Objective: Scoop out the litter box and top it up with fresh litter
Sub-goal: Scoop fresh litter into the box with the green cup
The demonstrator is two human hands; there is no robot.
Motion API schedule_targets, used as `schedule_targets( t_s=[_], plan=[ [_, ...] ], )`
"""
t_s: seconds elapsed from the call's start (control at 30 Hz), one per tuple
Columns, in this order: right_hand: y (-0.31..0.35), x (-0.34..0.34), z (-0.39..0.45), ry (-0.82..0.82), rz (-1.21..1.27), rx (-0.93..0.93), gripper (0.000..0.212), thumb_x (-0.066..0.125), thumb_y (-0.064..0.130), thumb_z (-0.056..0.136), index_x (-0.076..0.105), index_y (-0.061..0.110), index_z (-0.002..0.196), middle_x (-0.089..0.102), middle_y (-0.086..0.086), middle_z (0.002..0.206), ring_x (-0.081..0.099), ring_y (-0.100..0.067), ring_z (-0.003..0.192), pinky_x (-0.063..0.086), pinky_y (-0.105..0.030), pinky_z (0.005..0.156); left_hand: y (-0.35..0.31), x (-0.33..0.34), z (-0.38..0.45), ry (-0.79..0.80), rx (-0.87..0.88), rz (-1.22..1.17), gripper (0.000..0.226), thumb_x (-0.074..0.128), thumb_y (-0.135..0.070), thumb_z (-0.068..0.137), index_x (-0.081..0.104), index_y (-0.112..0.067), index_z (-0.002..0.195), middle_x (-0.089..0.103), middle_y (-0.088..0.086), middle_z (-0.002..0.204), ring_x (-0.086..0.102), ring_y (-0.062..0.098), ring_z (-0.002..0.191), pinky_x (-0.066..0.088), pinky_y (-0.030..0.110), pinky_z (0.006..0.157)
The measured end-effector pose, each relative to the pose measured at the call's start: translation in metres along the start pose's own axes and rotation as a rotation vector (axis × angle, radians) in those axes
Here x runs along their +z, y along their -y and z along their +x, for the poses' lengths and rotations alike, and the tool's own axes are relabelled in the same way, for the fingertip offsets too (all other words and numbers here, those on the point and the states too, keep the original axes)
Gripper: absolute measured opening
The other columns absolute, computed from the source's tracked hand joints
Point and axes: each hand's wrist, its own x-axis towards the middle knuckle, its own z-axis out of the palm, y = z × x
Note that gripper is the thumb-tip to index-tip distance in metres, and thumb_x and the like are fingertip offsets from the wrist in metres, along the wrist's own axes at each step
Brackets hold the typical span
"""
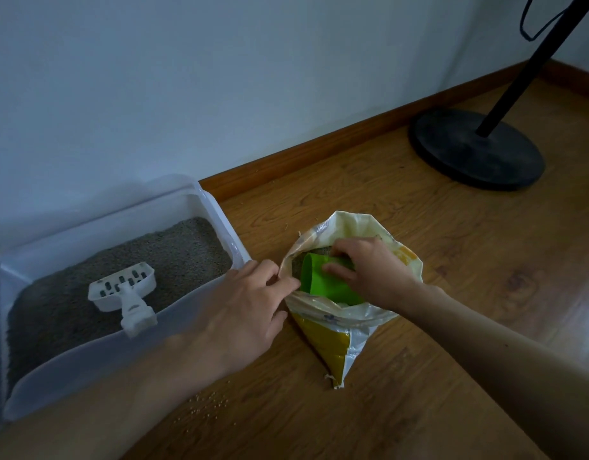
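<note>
The rim of the open yellow-and-white plastic litter bag is pinched by the left hand, a green plastic cup inside it is gripped by the right hand, and left of the bag the translucent white litter box is occupied by a white slotted scoop.

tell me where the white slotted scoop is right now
In the head view, the white slotted scoop lies on the grey litter inside the litter box at lower left, its handle leaning on the box's near wall, just left of the left hand.
</note>
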Motion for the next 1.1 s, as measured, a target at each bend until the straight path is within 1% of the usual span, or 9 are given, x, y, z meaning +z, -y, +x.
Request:
schedule_targets(
  t_s=[0.1,0.2,0.37,0.5,0.7,0.8,0.97,1.03,1.1],
  plan=[
    [0.001,0.003,0.000,0.113,0.015,0.013,0.030,0.058,0.048,0.092,0.060,0.021,0.080,0.059,0.007,0.070,0.055,-0.008,0.060,0.052,-0.034,0.060,-0.003,0.004,0.007,0.004,0.001,0.005,0.027,0.058,-0.037,0.095,0.054,-0.034,0.122,0.044,-0.011,0.107,0.042,0.009,0.101,0.043,0.030,0.088],
    [0.000,0.006,-0.003,0.120,0.030,0.017,0.036,0.053,0.049,0.094,0.057,0.019,0.074,0.057,0.004,0.064,0.054,-0.011,0.055,0.051,-0.036,0.056,-0.005,0.007,0.013,-0.017,-0.003,-0.017,0.014,0.055,-0.033,0.098,0.062,-0.027,0.108,0.044,-0.011,0.097,0.044,0.009,0.093,0.045,0.029,0.080],
    [0.002,-0.005,-0.015,0.041,0.031,0.011,0.033,0.052,0.042,0.097,0.053,0.024,0.069,0.055,0.007,0.061,0.052,-0.008,0.051,0.049,-0.032,0.051,0.000,0.009,0.013,-0.082,-0.009,-0.064,0.010,0.059,-0.023,0.097,0.068,-0.020,0.095,0.050,-0.010,0.090,0.048,0.008,0.086,0.051,0.032,0.075],
    [0.007,-0.016,-0.022,-0.032,-0.047,-0.042,0.032,0.054,0.037,0.093,0.053,0.021,0.065,0.052,0.007,0.057,0.050,-0.009,0.049,0.047,-0.034,0.046,0.000,0.008,0.008,-0.116,-0.008,-0.079,0.016,0.055,-0.025,0.096,0.068,-0.018,0.093,0.053,-0.007,0.089,0.051,0.011,0.083,0.052,0.034,0.072],
    [0.026,-0.020,-0.015,0.011,-0.314,-0.105,0.029,0.049,0.033,0.095,0.054,0.015,0.073,0.051,0.004,0.068,0.054,-0.016,0.060,0.047,-0.031,0.052,0.001,0.009,0.006,-0.120,-0.029,-0.143,0.020,0.054,-0.029,0.096,0.070,-0.019,0.099,0.057,-0.007,0.094,0.053,0.010,0.088,0.050,0.030,0.075],
    [0.030,-0.003,-0.005,0.090,-0.405,-0.057,0.022,0.048,0.028,0.097,0.062,0.017,0.083,0.059,0.000,0.080,0.062,-0.020,0.072,0.052,-0.034,0.057,0.001,0.011,0.006,-0.130,-0.012,-0.156,0.013,0.060,-0.027,0.094,0.070,-0.019,0.093,0.055,-0.008,0.091,0.052,0.009,0.085,0.049,0.030,0.071],
    [0.024,0.022,0.003,0.158,-0.470,0.035,0.021,0.045,0.022,0.100,0.065,0.018,0.102,0.064,0.000,0.102,0.062,-0.022,0.099,0.047,-0.032,0.064,-0.003,0.018,0.010,-0.118,0.041,-0.175,0.007,0.063,-0.024,0.094,0.069,-0.020,0.092,0.053,-0.006,0.088,0.050,0.012,0.083,0.045,0.029,0.068],
    [0.021,0.027,0.004,0.174,-0.463,0.021,0.018,0.044,0.023,0.099,0.060,0.020,0.090,0.064,-0.001,0.098,0.063,-0.023,0.098,0.047,-0.033,0.064,-0.002,0.019,0.012,-0.119,0.040,-0.186,0.008,0.063,-0.024,0.094,0.069,-0.019,0.094,0.054,-0.005,0.090,0.050,0.012,0.084,0.047,0.031,0.068],
    [0.015,0.025,0.004,0.200,-0.361,0.034,0.029,0.044,0.028,0.098,0.045,0.021,0.070,0.057,0.000,0.080,0.064,-0.025,0.085,0.048,-0.035,0.062,0.001,0.019,0.012,-0.121,0.029,-0.205,0.010,0.062,-0.026,0.094,0.070,-0.020,0.095,0.054,-0.007,0.091,0.050,0.011,0.084,0.047,0.031,0.069]
  ],
)
